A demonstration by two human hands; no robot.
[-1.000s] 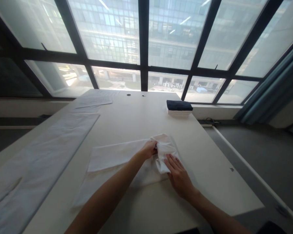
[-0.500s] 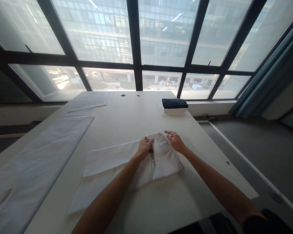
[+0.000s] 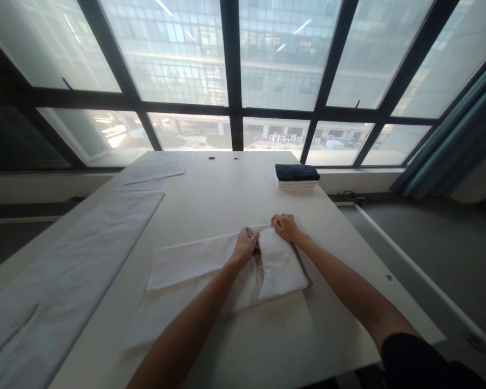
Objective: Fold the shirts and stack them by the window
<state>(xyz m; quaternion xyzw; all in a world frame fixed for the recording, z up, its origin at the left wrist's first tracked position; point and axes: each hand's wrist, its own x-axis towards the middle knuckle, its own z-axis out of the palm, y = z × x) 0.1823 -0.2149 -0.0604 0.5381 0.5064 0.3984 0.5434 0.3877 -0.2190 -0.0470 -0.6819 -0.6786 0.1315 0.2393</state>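
Observation:
A white garment (image 3: 190,265), partly folded, lies across the table in front of me; its exact kind is unclear. My left hand (image 3: 246,246) pinches the cloth at the edge of the turned-over right part, where a dark gap shows between layers. At the far right corner of that part, my right hand (image 3: 285,226) has its fingers curled down on the garment's top edge, gripping it. My left forearm hides some of the near side of the cloth.
A long white cloth (image 3: 97,254) lies flat along the table's left side, with paper sheets (image 3: 156,168) beyond it. Toward the far right edge stands a stack of folded white cloths (image 3: 296,184) topped by a dark blue folded cloth (image 3: 297,172). Windows rise behind the white table (image 3: 214,200).
My right hand has come down from just off the cloth onto its far right corner and closed there. The folded right part looks flatter. My left hand keeps its pinch.

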